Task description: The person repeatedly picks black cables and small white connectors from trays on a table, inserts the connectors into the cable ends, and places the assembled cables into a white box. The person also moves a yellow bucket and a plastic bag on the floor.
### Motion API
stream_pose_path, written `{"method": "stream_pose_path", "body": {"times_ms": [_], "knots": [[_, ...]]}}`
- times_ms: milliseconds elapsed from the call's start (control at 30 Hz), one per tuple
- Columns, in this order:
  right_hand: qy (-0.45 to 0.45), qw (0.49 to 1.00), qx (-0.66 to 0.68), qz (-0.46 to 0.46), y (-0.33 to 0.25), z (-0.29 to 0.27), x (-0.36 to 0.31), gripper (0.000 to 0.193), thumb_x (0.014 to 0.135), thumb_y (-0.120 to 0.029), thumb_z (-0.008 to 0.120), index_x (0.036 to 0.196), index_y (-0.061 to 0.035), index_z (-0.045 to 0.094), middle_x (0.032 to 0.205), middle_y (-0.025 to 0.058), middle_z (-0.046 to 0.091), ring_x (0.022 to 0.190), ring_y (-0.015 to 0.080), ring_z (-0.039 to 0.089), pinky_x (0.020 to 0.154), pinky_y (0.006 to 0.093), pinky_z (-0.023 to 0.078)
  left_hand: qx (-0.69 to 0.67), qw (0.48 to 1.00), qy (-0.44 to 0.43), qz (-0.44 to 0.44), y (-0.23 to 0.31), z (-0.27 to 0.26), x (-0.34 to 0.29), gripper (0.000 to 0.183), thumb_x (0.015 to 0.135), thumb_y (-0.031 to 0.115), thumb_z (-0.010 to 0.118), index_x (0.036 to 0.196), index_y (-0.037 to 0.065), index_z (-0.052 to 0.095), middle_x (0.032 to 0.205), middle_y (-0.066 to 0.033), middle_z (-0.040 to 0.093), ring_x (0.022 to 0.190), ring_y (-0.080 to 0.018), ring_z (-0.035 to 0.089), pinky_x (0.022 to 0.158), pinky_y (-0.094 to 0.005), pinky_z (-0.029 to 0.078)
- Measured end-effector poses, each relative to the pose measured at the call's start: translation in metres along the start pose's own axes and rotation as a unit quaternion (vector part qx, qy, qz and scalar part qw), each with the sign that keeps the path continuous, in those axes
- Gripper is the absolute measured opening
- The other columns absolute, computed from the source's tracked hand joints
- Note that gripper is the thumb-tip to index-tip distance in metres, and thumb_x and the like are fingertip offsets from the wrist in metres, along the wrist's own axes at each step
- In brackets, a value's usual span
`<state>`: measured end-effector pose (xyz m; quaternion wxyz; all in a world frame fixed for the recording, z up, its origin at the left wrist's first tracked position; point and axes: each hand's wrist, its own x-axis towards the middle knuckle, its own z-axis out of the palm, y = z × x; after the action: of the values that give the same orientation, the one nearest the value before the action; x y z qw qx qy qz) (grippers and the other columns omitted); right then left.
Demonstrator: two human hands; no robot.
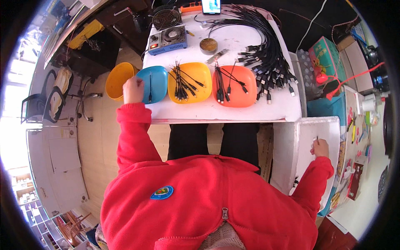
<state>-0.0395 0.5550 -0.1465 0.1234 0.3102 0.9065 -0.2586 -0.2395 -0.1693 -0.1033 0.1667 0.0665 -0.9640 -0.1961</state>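
Worktop [187,114] space looks crowded on my feed, so I take the yellow tray [196,68] as landmark. Past its far left corner stands a blue device [168,43] with a round black top, a dark round grille [166,18] behind it. Past its far right corner sit a round tin [208,46] and a thick heap of long black cables [271,54], whose plugs spill down to the right, crowding the orange tray [246,98]. That tray is just right of my landmark; the blue tray [160,78] is just left, with a yellow bucket [116,83] farther left, off the worktop.

Short black cables [181,85] in the yellow tray run far to near, fanned, most plugs at the near end. Left of it, one short cable [150,87] in the blue tray points likewise. To its right, the orange tray's loose cables [228,85] split, some aiming near, others slanting right.

Left of the yellow tray, I have the left hand [133,90] at the blue tray's rim, fingers curled; I cannot tell whether it grips anything. Well right, the right hand [320,148] is over a white box [285,143], fingers drawn together around something small I cannot identify.

In front of the yellow tray, a bare strip reaches the worktop's near edge; between neighbouring trays I see almost no gap.
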Motion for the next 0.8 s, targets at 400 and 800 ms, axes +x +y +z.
{"method": "stream_pose_path", "body": {"times_ms": [400, 800], "knots": [[-0.120, 0.871, 0.177, -0.443, -0.337, 0.066, -0.102, 0.013, 0.086, -0.013, 0.063, 0.094, -0.0021, 0.063, 0.069, 0.0135, 0.061, 0.061, 0.0237, 0.060, 0.056, 0.0329, 0.045, -0.153, 0.988, 0.021, -0.014, 0.022, 0.001, 0.006, 0.013, 0.083, 0.010, 0.066, 0.090, -0.001, 0.065, 0.079, -0.0160, 0.066, 0.071, -0.0276, 0.065, 0.067, -0.0352, 0.052], [-0.014, 0.892, -0.028, -0.451, -0.484, 0.222, -0.101, 0.016, 0.082, -0.021, 0.063, 0.081, -0.0059, 0.065, 0.080, 0.0163, 0.068, 0.079, 0.0355, 0.066, 0.070, 0.0469, 0.052, -0.706, 0.674, -0.103, -0.189, 0.063, -0.039, -0.071, 0.006, 0.099, 0.008, 0.046, 0.097, 0.004, 0.049, 0.079, -0.0075, 0.059, 0.057, -0.0092, 0.043, 0.052, -0.0196, 0.035]]}}
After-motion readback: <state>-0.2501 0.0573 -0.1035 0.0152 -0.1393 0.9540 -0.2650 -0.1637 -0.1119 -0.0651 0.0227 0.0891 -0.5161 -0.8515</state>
